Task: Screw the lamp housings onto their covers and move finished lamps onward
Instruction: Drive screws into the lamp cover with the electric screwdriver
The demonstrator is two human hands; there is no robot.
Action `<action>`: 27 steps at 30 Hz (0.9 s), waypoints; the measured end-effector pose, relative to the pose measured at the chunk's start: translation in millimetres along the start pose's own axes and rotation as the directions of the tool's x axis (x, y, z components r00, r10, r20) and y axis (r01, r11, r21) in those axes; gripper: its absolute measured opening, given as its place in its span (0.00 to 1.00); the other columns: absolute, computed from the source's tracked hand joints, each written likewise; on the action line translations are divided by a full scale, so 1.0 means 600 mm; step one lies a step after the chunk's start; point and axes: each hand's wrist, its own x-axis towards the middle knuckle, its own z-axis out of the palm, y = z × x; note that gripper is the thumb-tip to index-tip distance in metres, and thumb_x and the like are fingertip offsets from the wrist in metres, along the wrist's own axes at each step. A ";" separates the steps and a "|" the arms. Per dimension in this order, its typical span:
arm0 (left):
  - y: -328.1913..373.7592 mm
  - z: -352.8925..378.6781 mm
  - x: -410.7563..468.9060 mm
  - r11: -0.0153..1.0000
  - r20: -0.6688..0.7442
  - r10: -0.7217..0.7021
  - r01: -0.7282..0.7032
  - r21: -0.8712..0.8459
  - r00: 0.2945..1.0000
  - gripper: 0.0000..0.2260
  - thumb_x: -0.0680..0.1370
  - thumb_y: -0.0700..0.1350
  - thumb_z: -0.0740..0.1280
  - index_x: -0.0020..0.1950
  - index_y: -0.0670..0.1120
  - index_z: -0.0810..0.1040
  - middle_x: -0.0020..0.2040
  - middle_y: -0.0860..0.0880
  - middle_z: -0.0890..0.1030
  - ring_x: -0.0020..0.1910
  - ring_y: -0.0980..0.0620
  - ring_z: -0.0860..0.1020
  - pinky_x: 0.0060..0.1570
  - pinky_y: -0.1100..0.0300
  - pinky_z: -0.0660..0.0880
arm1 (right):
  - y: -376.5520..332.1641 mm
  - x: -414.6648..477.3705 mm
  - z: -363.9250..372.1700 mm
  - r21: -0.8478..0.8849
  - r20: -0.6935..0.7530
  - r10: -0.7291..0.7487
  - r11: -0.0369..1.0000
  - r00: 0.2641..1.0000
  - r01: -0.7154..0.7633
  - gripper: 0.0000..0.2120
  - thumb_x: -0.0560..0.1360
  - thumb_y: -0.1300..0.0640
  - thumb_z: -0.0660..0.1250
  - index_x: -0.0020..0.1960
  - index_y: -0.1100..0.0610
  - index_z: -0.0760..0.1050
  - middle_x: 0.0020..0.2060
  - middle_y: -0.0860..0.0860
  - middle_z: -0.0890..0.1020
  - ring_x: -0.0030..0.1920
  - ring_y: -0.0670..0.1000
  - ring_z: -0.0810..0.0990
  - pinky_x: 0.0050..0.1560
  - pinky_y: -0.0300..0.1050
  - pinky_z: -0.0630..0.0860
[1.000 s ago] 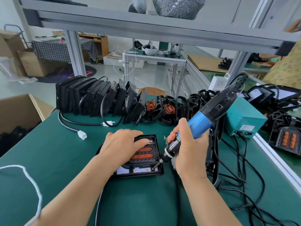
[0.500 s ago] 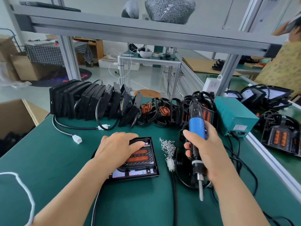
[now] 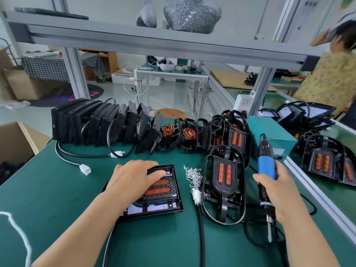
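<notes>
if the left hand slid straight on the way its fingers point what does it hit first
Probably the pile of loose screws, just past the edge of the lamp the left hand rests on. Depth is hard to judge, so it might pass above them.

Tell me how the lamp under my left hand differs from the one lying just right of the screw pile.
The lamp under the left hand sits in a rectangular black cover; the lamp right of the screw pile has none, only a curved black bracket looping round it. The left hand presses on the first; nothing touches the second. Both lie on the green mat, each showing two orange strips in a black housing.
</notes>
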 end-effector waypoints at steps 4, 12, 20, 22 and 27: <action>-0.001 0.000 0.000 1.000 0.002 -0.008 0.008 -0.010 1.000 0.18 0.78 0.68 0.57 0.61 0.63 0.76 0.55 0.58 0.81 0.53 0.49 0.75 0.62 0.52 0.65 | 0.016 0.006 0.006 -0.142 -0.032 0.027 0.989 0.999 -0.032 0.28 0.78 0.59 0.69 0.75 0.51 0.63 0.49 0.51 0.74 0.43 0.54 0.73 0.40 0.49 0.70; -0.001 -0.002 0.002 1.000 0.021 0.004 -0.004 -0.006 1.000 0.18 0.78 0.68 0.57 0.60 0.63 0.77 0.55 0.57 0.81 0.53 0.50 0.75 0.61 0.53 0.65 | 0.022 0.005 0.034 -0.419 -0.028 0.074 0.905 0.997 -0.079 0.33 0.84 0.52 0.60 0.82 0.55 0.47 0.70 0.61 0.66 0.46 0.56 0.71 0.46 0.48 0.67; 0.004 -0.004 -0.001 1.000 0.013 -0.001 0.001 0.008 1.000 0.20 0.78 0.67 0.58 0.64 0.61 0.76 0.58 0.55 0.81 0.49 0.52 0.73 0.60 0.54 0.64 | -0.033 -0.024 0.017 -0.754 0.098 0.115 0.657 0.989 -0.001 0.20 0.83 0.47 0.58 0.70 0.57 0.67 0.64 0.60 0.73 0.57 0.60 0.74 0.55 0.52 0.73; 0.005 -0.006 -0.002 1.000 0.024 -0.023 0.023 0.006 0.999 0.21 0.78 0.68 0.58 0.65 0.62 0.75 0.59 0.55 0.81 0.54 0.49 0.74 0.59 0.54 0.64 | -0.059 -0.032 0.011 -0.757 0.073 0.001 0.651 0.997 0.055 0.14 0.81 0.46 0.60 0.60 0.55 0.72 0.60 0.57 0.74 0.56 0.58 0.74 0.58 0.55 0.75; 0.012 -0.014 -0.009 0.997 0.065 -0.068 0.069 -0.024 0.996 0.18 0.78 0.67 0.58 0.63 0.63 0.76 0.56 0.55 0.82 0.55 0.45 0.75 0.55 0.54 0.68 | -0.126 -0.073 0.049 -0.566 0.069 -0.293 0.776 0.954 0.279 0.20 0.79 0.49 0.64 0.70 0.53 0.75 0.64 0.51 0.78 0.60 0.49 0.76 0.60 0.47 0.72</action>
